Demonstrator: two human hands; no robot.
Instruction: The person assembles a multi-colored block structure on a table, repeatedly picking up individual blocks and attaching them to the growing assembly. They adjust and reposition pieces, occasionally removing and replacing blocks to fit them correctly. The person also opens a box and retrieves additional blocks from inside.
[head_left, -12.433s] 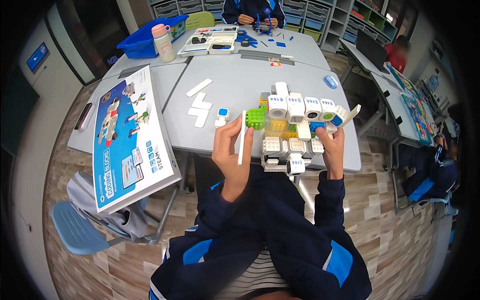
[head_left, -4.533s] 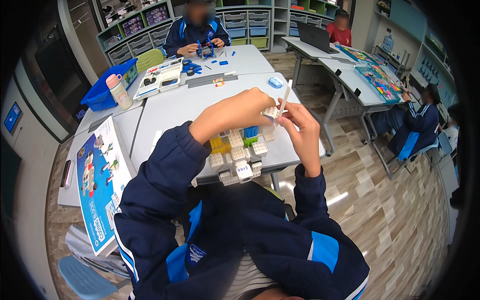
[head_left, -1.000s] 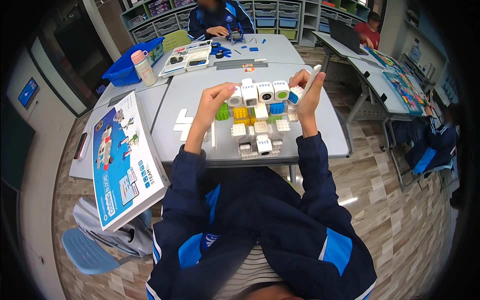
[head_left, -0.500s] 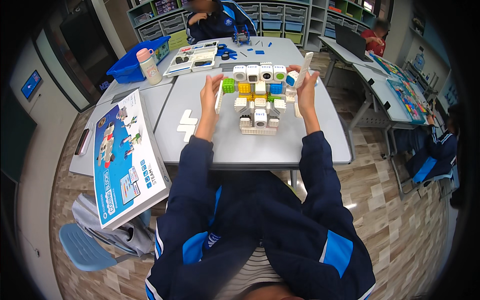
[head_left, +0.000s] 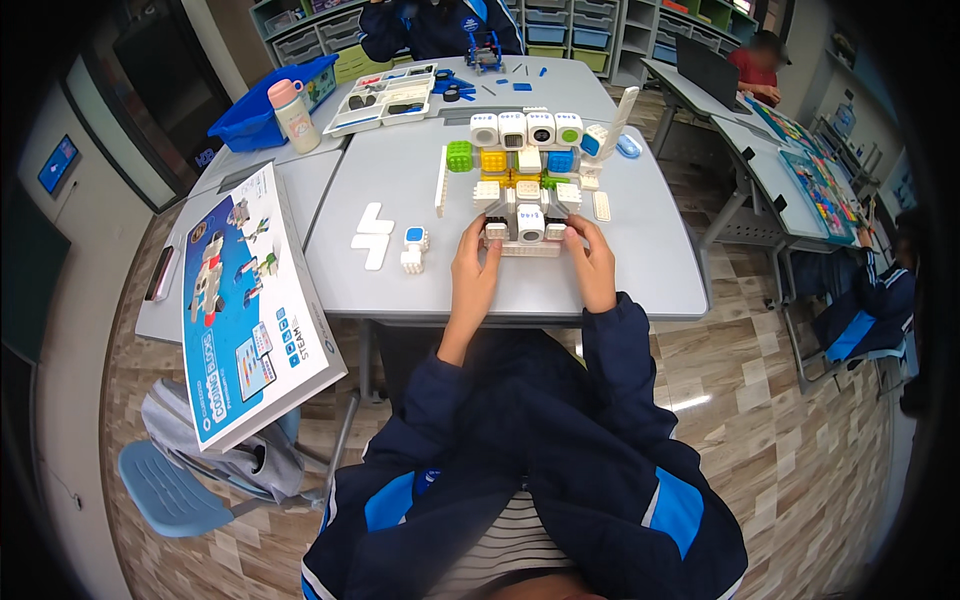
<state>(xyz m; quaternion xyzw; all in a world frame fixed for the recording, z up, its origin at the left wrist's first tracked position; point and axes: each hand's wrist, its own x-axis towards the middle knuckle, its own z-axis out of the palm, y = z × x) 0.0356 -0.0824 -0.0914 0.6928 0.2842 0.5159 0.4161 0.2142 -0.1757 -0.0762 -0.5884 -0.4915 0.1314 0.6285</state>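
Observation:
A model built of toy building blocks point(head_left: 527, 187) stands on the grey table in front of me. White cubes with round and square faces form its top row, with green, yellow and blue blocks below. My left hand point(head_left: 473, 268) grips its lower left side, thumb in front and fingers partly hidden behind the white blocks. At the lower right side, my right hand point(head_left: 593, 265) holds it likewise. A long white upright strip point(head_left: 621, 112) rises at its upper right. Left of my left hand sit a small white block with a blue face point(head_left: 414, 249) and flat white angled pieces point(head_left: 373, 240).
A large box point(head_left: 255, 310) overhangs the table's left front edge. Behind it are a blue bin point(head_left: 250, 125), a bottle point(head_left: 295, 118) and a parts tray point(head_left: 385, 100). A blue-and-white rounded object point(head_left: 629, 146) lies at right. Another person point(head_left: 440, 30) is across the table.
Both hands have come down and inward from the model's upper sides to its lower sides. The small blue-faced block and the blue-and-white rounded object are now uncovered.

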